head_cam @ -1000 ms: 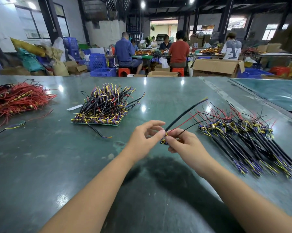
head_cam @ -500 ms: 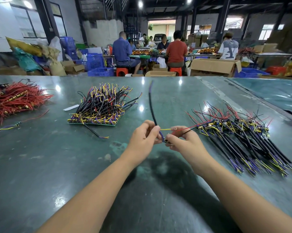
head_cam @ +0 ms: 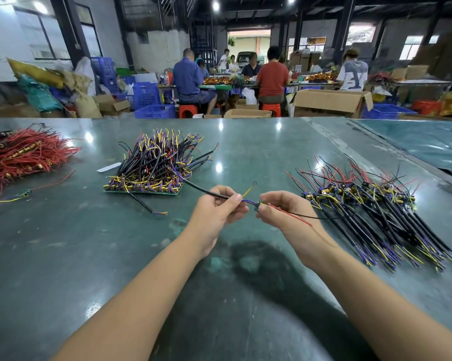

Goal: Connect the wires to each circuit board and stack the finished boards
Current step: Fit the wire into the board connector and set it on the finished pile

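Pinched between both hands, just above the green table [head_cam: 63,256]: one small circuit board [head_cam: 257,205] with its wires. Left hand [head_cam: 217,213] closed on the black sheathed cable [head_cam: 206,190], near where the purple and yellow cores come out; right hand [head_cam: 284,211] closed on the board itself, thin red and black leads trailing away to the right. Probably still being joined, though too small here to tell whether the cores already sit in the board.

Further left, a neat stack of finished boards [head_cam: 146,183], wires standing up: a good part done. To the right, a long heap of wired pieces [head_cam: 376,209], seemingly still waiting. At far left, a pile of red wires [head_cam: 24,155] and one loose small board [head_cam: 24,194]. Much left to do, judging by the right heap.
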{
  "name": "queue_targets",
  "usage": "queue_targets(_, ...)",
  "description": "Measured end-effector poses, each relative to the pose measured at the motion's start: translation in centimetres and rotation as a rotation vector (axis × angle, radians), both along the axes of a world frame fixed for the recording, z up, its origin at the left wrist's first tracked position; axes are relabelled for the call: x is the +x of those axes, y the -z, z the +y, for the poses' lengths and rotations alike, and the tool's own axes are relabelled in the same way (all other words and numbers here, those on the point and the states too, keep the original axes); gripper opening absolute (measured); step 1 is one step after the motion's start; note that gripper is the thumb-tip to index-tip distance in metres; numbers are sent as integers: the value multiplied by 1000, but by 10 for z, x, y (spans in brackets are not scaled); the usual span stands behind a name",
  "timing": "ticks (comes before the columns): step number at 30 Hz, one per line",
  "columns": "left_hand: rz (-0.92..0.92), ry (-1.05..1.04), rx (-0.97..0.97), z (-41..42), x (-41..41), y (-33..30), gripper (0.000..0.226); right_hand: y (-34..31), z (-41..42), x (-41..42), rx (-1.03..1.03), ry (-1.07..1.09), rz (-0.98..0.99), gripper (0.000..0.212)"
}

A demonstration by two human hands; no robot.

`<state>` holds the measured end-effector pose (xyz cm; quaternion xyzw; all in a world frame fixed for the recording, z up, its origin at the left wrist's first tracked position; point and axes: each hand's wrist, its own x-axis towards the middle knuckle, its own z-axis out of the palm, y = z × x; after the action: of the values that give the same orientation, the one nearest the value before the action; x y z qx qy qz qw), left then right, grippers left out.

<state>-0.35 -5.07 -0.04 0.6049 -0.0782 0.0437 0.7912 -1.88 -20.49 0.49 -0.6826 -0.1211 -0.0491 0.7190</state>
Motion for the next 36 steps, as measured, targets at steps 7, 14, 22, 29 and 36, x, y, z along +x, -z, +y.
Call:
queue_targets(7,144,167,-99,12,0,-7,13,-9,-6,1,80,-1,-26,29)
queue_targets(14,166,213,-29,7,-5,-3,17,-7,-2,1,169,-33,112,20)
queue_targets(22,163,133,-123,-1,-6,-4,13,-4,-3,0,146,-5,96,14)
queue_targets(29,159,161,-267,-4,-10,-10,13,-7,-1,-1,335,-10,208,15)
queue_targets(36,207,175,-272,-1,-9,-10,13,-4,-1,-1,277,-33,104,14)
